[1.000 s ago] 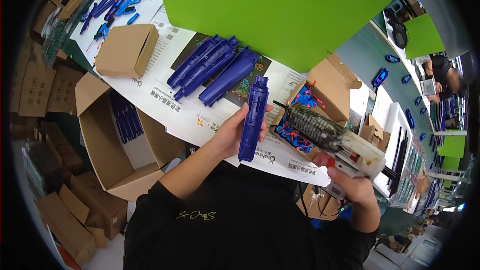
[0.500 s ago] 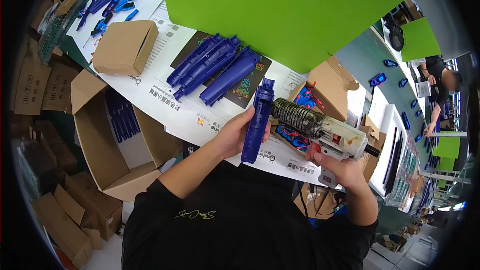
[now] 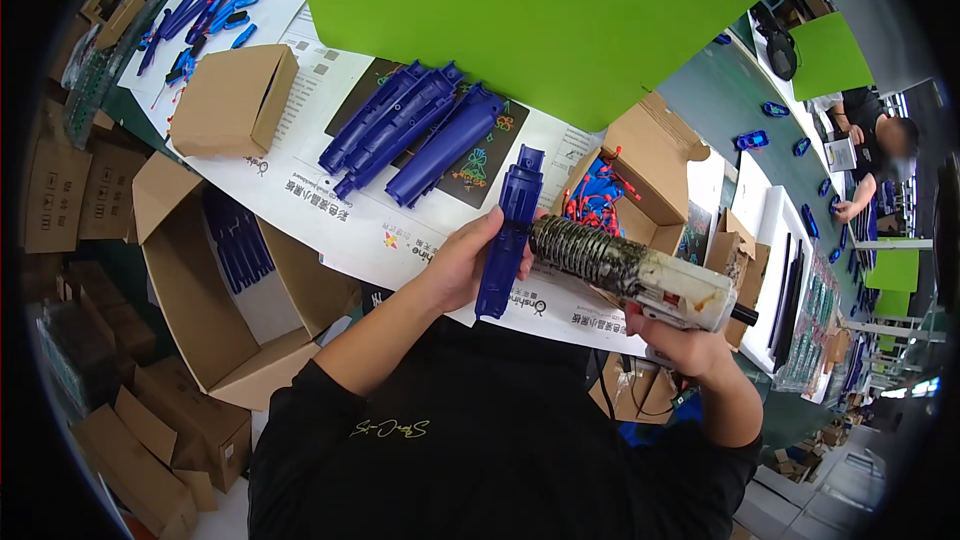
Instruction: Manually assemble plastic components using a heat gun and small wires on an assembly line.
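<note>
- Gripping a long, trough-shaped blue plastic shell [image 3: 500, 285] near the centre, the left hand [image 3: 462, 260] closes around its sides.
- At 4 o'clock, the right hand [image 3: 685, 340] wraps an off-white gun-shaped tool [image 3: 685, 285] with a stained, ribbed barrel; tip contact is unclear.
- A slack left grip could let the shell twist if the barrel presses.
- White printed sheets [image 3: 300, 200] cover the table; a bright green panel [image 3: 560, 20] stands at 12 o'clock, an open brown cardboard carton [image 3: 190, 310] at 9.
</note>
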A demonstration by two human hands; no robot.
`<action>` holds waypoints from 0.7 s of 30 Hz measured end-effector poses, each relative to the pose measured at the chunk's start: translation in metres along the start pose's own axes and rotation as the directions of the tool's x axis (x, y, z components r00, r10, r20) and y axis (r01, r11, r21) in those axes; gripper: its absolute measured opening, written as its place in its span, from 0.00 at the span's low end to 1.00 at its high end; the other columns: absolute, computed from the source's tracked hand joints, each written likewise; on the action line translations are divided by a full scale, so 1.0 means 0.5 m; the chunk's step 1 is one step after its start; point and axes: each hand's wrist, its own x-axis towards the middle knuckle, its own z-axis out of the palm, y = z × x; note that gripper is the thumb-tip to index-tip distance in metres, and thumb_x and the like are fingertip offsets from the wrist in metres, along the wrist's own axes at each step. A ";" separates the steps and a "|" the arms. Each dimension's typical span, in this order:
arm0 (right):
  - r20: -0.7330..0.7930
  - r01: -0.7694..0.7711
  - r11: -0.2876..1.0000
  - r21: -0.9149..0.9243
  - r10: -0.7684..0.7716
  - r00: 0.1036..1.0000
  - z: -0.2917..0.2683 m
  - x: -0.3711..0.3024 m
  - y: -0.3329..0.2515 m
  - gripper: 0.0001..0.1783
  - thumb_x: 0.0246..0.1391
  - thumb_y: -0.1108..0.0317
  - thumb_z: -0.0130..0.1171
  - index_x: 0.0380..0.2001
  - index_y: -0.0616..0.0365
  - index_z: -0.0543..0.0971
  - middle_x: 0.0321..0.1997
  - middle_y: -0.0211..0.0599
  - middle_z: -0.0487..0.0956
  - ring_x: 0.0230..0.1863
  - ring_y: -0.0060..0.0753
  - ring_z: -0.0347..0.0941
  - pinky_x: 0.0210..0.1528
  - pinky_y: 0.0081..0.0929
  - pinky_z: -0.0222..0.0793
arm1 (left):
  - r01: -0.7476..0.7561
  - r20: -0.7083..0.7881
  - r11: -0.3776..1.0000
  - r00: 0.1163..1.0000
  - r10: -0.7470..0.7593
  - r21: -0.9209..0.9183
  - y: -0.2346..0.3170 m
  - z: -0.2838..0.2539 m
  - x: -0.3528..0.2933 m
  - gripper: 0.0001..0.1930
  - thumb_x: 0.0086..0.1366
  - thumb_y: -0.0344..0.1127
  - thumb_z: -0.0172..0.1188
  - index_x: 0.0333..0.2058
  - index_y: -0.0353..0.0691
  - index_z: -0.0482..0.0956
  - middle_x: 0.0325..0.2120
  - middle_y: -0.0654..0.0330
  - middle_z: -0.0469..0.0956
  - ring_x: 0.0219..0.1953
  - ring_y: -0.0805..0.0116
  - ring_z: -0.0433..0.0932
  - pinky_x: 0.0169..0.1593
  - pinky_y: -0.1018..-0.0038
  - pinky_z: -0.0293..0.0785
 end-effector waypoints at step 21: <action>-0.075 -0.059 0.998 0.037 0.061 0.995 -0.002 -0.005 -0.021 0.12 0.45 0.69 0.60 0.36 0.60 0.77 0.38 0.39 0.78 0.36 0.34 0.75 0.37 0.27 0.71 | -0.004 -0.017 1.000 1.000 0.004 0.010 0.002 0.003 0.000 0.27 0.68 0.54 0.37 0.54 0.38 0.65 0.29 0.61 0.72 0.31 0.71 0.74 0.41 0.71 0.71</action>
